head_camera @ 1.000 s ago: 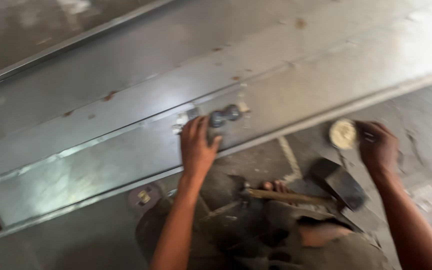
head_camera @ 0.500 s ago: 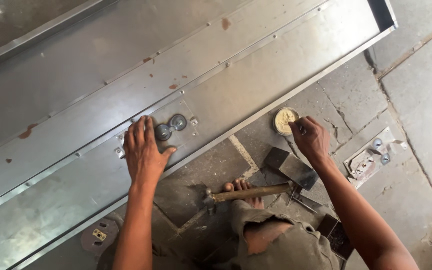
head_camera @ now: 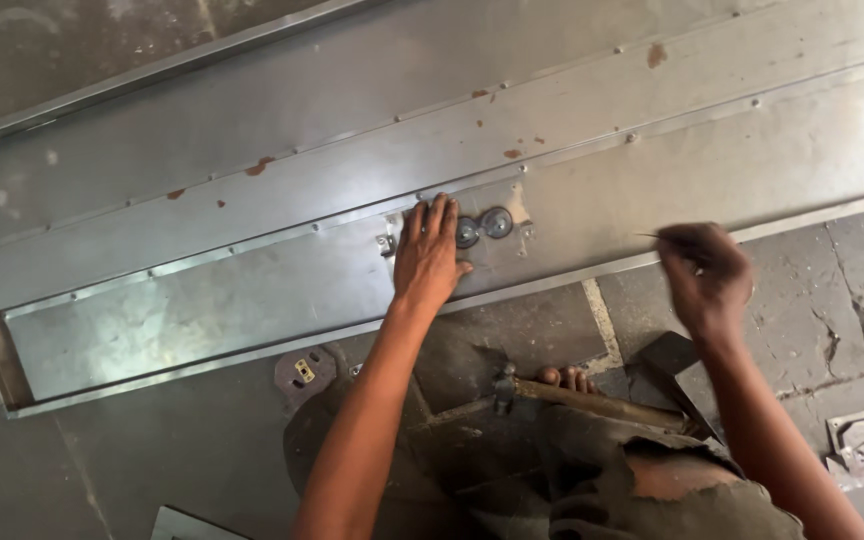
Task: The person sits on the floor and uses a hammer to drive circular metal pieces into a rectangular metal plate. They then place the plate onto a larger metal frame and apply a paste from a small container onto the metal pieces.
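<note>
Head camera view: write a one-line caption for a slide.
Left hand pressed flat on a long sheet-metal panel beside two round fittings; blurred right hand raised above the floor.

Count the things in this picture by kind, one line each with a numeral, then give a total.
Hands: 2, left hand and right hand
Long metal panel: 1
Round metal fittings on the panel: 2
Hammer on the floor: 1
Small lock plate on the floor: 1
Total: 7
</note>
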